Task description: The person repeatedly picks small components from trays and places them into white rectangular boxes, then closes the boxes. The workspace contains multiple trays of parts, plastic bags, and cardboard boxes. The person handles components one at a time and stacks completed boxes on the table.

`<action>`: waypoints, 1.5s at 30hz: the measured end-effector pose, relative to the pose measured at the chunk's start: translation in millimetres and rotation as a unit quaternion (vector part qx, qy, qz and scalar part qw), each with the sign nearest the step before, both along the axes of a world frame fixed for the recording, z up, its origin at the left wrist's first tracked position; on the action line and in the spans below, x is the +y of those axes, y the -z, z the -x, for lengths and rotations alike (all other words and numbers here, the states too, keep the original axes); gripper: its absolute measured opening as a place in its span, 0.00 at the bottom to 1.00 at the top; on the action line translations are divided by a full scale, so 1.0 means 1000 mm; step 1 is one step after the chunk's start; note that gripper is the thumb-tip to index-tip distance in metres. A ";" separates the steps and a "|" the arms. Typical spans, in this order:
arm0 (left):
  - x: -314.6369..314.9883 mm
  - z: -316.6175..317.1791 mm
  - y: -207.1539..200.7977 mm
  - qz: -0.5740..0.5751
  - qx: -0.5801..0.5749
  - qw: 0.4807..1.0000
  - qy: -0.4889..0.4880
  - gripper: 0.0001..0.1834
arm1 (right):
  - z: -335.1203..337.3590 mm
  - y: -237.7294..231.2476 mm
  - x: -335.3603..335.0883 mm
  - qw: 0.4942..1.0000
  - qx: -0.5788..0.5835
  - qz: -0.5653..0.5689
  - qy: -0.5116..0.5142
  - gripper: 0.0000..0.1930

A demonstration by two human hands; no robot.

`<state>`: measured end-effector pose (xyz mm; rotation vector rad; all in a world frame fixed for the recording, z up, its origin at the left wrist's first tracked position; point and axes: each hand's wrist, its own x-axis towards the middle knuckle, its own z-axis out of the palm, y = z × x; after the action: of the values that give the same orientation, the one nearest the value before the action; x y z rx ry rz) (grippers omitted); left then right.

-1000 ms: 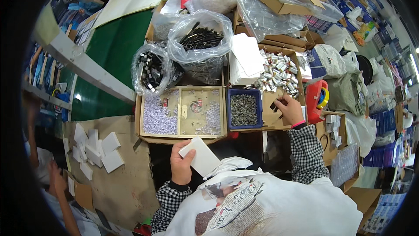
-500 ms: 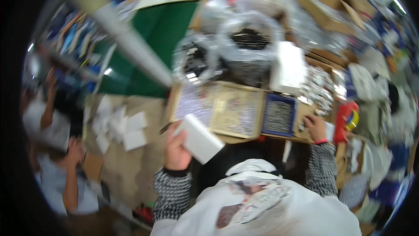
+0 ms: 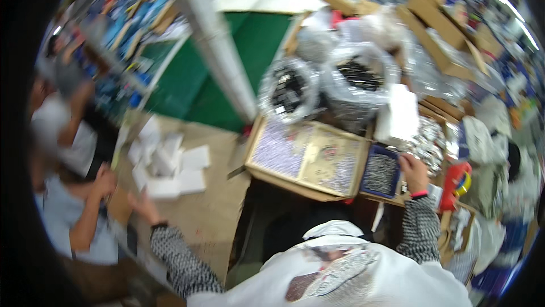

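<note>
My left hand (image 3: pixel 146 207) is stretched out to the left, fingers apart and holding nothing, just below a loose pile of small white boxes (image 3: pixel 192 181) on a brown board. To the right, my right hand (image 3: pixel 414 174) is at the right edge of a blue tray (image 3: pixel 370 189) full of small grey metal pieces. Its fingers are curled together; whatever may be between them is too small to make out. Left of that tray lies a shallow cardboard box (image 3: pixel 295 186) in two sections, holding many small pale purplish pieces.
Clear plastic bags (image 3: pixel 263 100) of black parts stand behind the boxes. A white block-shaped package (image 3: pixel 402 115) sits beside silvery pieces (image 3: pixel 428 142). A red tape dispenser (image 3: pixel 452 185) is at the right. A pale post (image 3: pixel 218 51) rises before a green surface (image 3: pixel 250 32). Another person (image 3: pixel 74 210) is at the left.
My left hand has moved left to the pile and let go of the white box it held. My right hand has shifted slightly against the blue tray. The view has swung a little.
</note>
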<state>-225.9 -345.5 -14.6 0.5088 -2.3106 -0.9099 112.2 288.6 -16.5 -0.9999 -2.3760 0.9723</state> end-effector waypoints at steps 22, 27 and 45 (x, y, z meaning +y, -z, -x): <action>0.176 -0.095 0.005 -0.406 -0.166 0.825 0.355 0.07 | 0.045 -0.001 0.135 0.981 -0.005 -0.040 0.190 0.18; 0.231 -0.118 -0.015 -0.478 -0.191 0.717 0.471 0.08 | 0.011 -0.016 0.069 0.951 0.214 0.096 0.201 0.12; 0.391 -0.182 -0.060 -0.267 -0.281 0.455 0.802 0.62 | 0.021 -0.080 -0.101 0.931 0.130 0.320 -0.114 0.13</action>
<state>-44.1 45.2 45.3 -1.9472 -2.4316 -2.5734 90.8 187.3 63.3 -0.7282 -2.0077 1.9176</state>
